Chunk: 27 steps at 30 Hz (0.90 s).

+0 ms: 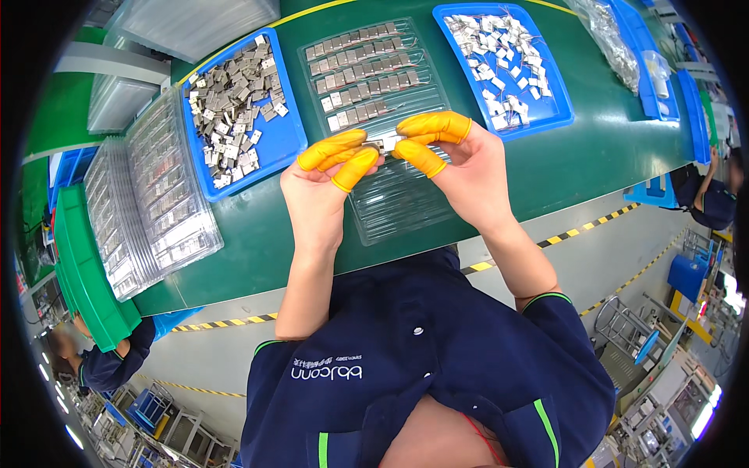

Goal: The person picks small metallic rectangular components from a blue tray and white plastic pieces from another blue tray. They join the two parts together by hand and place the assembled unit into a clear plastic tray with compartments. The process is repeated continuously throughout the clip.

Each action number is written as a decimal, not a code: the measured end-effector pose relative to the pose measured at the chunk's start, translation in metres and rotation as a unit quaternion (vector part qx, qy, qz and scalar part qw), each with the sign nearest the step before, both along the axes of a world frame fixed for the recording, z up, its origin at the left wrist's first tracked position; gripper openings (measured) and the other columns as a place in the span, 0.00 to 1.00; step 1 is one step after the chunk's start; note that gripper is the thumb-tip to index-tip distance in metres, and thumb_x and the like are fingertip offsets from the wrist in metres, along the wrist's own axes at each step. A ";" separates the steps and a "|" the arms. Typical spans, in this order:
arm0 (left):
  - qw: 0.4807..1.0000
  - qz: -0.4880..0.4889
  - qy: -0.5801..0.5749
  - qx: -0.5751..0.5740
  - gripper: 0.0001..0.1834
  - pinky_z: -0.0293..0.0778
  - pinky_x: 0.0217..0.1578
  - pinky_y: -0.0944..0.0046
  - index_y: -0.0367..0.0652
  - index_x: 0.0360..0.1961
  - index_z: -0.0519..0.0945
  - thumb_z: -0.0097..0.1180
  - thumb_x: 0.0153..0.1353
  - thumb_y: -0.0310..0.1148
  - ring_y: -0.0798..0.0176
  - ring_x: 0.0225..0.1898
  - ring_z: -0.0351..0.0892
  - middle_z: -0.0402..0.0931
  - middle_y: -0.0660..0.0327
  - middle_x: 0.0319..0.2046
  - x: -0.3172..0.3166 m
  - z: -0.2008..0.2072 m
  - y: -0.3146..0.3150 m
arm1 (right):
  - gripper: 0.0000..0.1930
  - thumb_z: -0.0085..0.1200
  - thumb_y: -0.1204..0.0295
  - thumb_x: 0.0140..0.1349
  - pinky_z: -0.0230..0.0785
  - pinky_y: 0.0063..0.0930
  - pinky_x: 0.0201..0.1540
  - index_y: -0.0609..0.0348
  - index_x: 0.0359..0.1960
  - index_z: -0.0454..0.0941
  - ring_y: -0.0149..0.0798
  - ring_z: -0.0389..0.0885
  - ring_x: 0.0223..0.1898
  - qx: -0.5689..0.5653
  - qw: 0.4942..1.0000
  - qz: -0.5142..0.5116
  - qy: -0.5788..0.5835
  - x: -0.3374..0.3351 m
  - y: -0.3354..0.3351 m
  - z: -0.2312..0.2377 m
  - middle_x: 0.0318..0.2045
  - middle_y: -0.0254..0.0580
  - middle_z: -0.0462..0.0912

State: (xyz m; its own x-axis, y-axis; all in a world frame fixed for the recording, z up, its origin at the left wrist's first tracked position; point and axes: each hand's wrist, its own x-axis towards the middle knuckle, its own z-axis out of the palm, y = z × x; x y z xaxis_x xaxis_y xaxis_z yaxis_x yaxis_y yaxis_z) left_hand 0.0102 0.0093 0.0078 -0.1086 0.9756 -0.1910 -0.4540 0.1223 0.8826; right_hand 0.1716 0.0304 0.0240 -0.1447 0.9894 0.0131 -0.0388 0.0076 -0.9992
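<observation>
Two grips, left hand and right hand, pinch one small plug over a clear tray, a blue tray at the plug's two o'clock.

Small connector piece, greyish metal at its left end, white at its right, pinched between the left hand and right hand, lying roughly sideways. It's held over the middle of a clear ribbed tray. From where I stand, fingertips cover both ends, so can't tell whether it's one part or two meeting.
</observation>
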 end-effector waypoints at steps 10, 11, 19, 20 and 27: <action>0.992 -0.112 -0.055 0.023 0.12 0.77 0.34 0.66 0.28 0.37 0.78 0.60 0.50 0.19 0.60 0.31 0.81 0.79 0.52 0.30 -0.004 -0.001 -0.008 | 0.14 0.62 0.81 0.48 0.70 0.21 0.43 0.66 0.38 0.78 0.30 0.79 0.37 -0.098 0.981 0.148 0.082 0.014 0.007 0.001 0.35 0.40 0.81; 0.988 -0.131 -0.086 0.017 0.11 0.77 0.34 0.66 0.28 0.37 0.78 0.60 0.50 0.19 0.61 0.31 0.81 0.79 0.52 0.30 -0.005 -0.001 -0.008 | 0.15 0.62 0.81 0.47 0.70 0.21 0.41 0.67 0.39 0.78 0.30 0.79 0.35 -0.170 0.964 0.170 0.109 0.015 0.007 -0.002 0.34 0.40 0.82; 0.996 -0.084 -0.039 0.002 0.11 0.77 0.35 0.66 0.30 0.38 0.78 0.59 0.52 0.21 0.62 0.31 0.80 0.79 0.53 0.31 0.008 -0.007 -0.010 | 0.09 0.60 0.79 0.50 0.71 0.21 0.38 0.65 0.34 0.80 0.31 0.79 0.33 -0.201 0.967 0.128 0.095 0.015 0.008 -0.006 0.30 0.40 0.82; 0.997 -0.073 -0.019 -0.001 0.11 0.77 0.36 0.66 0.30 0.39 0.78 0.58 0.53 0.21 0.62 0.33 0.80 0.79 0.53 0.33 0.009 -0.008 -0.010 | 0.07 0.60 0.78 0.50 0.71 0.21 0.37 0.64 0.32 0.81 0.32 0.79 0.33 -0.170 0.979 0.103 0.043 0.014 0.008 -0.006 0.30 0.40 0.82; 0.989 0.032 0.134 0.049 0.14 0.65 0.53 0.67 0.33 0.47 0.74 0.51 0.60 0.23 0.65 0.49 0.73 0.75 0.56 0.45 -0.001 -0.013 0.001 | 0.07 0.65 0.70 0.38 0.61 0.32 0.50 0.53 0.23 0.83 0.36 0.75 0.31 0.356 0.840 -0.076 -0.401 0.012 0.053 -0.035 0.25 0.34 0.80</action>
State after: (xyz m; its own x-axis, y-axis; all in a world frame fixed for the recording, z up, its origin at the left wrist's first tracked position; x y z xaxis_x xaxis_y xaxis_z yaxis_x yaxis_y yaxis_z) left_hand 0.0093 0.0103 -0.0048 -0.2056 0.9773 -0.0511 -0.2053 0.0080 0.9787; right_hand 0.1841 0.0830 -0.0107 -0.2620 0.7798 0.5685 0.7012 0.5586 -0.4430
